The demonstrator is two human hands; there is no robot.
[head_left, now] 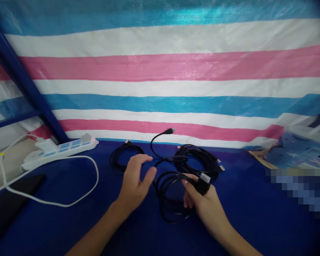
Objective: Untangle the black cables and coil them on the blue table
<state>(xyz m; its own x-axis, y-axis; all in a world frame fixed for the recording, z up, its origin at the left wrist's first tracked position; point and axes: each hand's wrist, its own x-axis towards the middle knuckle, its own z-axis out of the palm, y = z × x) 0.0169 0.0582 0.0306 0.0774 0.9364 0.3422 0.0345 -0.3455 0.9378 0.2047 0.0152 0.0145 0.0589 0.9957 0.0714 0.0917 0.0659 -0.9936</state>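
My right hand is closed around a partly coiled black cable, with a connector sticking up above the thumb. From these loops a free end rises toward the back and ends in a black plug with a pale tip. My left hand is held just left of the loops, thumb and fingers apart, with nothing in it. Beyond it lies a smaller coiled black cable. A larger bundle of black cable rests behind my right hand, its connectors pointing right.
A white power strip with a plugged-in charger lies at the left. Its white cord loops over the blue table. A dark flat object is at the left edge. Striped sheeting hangs behind.
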